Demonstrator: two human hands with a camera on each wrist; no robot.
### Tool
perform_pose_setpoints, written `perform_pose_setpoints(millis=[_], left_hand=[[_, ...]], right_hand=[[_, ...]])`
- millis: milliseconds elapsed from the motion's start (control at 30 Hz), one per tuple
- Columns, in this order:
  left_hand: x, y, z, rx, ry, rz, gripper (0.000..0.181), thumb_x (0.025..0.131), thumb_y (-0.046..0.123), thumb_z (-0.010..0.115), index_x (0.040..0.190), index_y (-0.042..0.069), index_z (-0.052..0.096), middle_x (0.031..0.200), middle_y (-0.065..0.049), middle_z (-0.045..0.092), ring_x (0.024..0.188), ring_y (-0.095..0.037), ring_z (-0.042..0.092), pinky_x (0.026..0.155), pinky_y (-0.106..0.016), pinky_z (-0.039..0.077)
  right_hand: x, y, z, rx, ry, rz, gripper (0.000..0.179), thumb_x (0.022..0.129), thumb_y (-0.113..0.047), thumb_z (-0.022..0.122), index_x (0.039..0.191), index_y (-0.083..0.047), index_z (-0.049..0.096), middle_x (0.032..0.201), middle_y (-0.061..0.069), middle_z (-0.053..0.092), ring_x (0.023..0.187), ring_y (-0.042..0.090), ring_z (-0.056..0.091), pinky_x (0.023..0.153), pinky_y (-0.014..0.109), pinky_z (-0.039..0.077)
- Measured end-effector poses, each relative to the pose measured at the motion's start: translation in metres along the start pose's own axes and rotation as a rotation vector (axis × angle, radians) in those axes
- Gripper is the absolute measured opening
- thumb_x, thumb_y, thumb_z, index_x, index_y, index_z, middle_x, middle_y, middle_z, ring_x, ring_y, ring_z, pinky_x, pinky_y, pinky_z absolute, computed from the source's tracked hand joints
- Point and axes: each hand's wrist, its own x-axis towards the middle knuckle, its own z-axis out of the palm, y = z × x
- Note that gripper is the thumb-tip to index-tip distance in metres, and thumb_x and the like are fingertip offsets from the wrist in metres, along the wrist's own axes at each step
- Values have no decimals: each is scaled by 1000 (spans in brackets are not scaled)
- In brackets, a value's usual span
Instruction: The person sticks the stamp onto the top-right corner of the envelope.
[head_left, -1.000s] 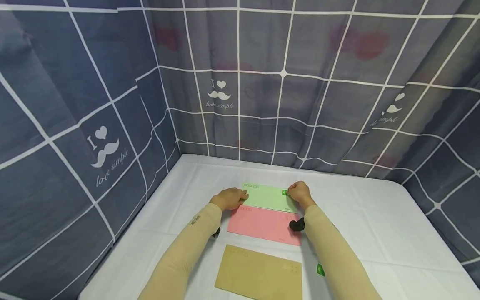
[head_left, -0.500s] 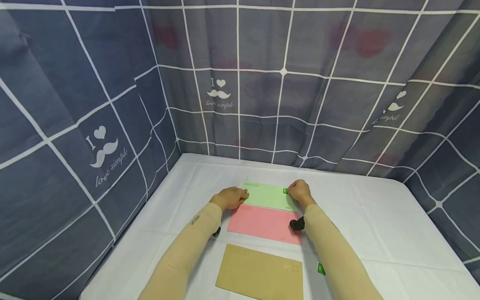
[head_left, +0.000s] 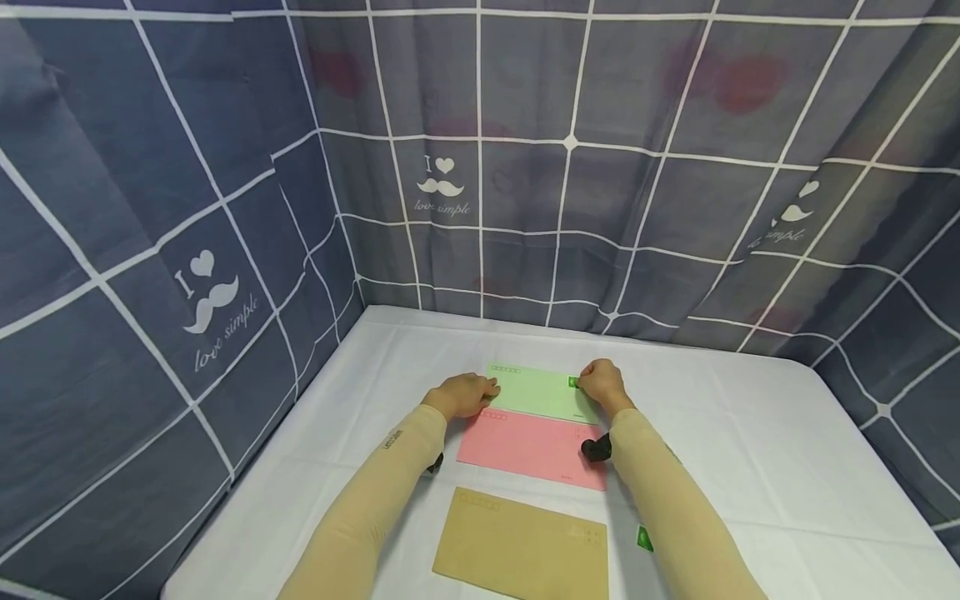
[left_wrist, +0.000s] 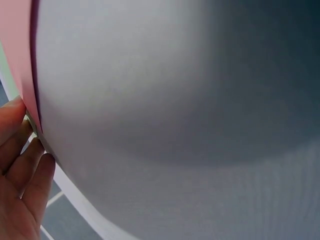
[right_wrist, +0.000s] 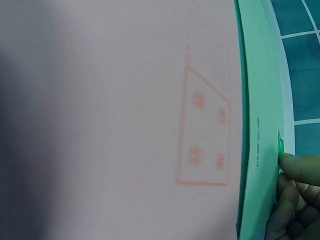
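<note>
A light green envelope (head_left: pixel 536 393) lies farthest back on the white table, its near edge meeting the pink envelope (head_left: pixel 525 448). My left hand (head_left: pixel 463 395) rests at the left end of the green envelope, fingers extended by its edge in the left wrist view. At the upper right corner of that envelope, my right hand (head_left: pixel 602 383) pinches a small green stamp (head_left: pixel 573 382) against the paper. In the right wrist view the thumb lies at the stamp (right_wrist: pixel 281 145) with the other fingers curled beneath; the fingers hide part of the stamp.
A brown envelope (head_left: pixel 521 543) lies nearest to me. Another green stamp (head_left: pixel 644 538) sits right of it, beside my right sleeve (head_left: pixel 667 492). A dark checked curtain (head_left: pixel 525 192) surrounds the white tablecloth (head_left: pixel 765 450) at the back and sides.
Both hands stay almost in place, the left at the green envelope's left end and the right at the stamp. The whole view shifts very slightly.
</note>
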Motion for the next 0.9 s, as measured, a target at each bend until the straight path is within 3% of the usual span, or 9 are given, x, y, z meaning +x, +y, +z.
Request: perform_pose_setpoints(millis=[167,467,700,900], left_hand=[[1,0,-1,-56,7,-27,46,104,21,54,150,23,48,160,3,39,146,-23,41,120,-38,35],[2,-1,1,-26,30,0,44,103,20,55,147,24,53,158,4,42,144,-23,44,118,-38,39],[1,0,-1,-26,21,-6,44,103,21,55,147,24,53,158,5,42,144,-25,43,118,-40,38],[1,1,2,-22,19,-17,44,103,21,56,147,24,53,157,3,44,142,-25,46,116,-40,41]], right_hand=[[0,-1,-3,5,17,-7,16,87,-12,70,75,-3,67,79,9,65,70,20,55,60,25,42],[2,3,-4,86,10,50,17,88,-13,71,75,-2,68,82,9,66,68,18,52,58,24,41],[5,9,-5,191,-30,119,18,95,-13,61,89,2,69,73,3,64,62,12,52,54,22,42],[-3,5,-10,231,-59,66,25,101,-11,52,104,8,68,75,4,66,64,8,56,57,19,46]])
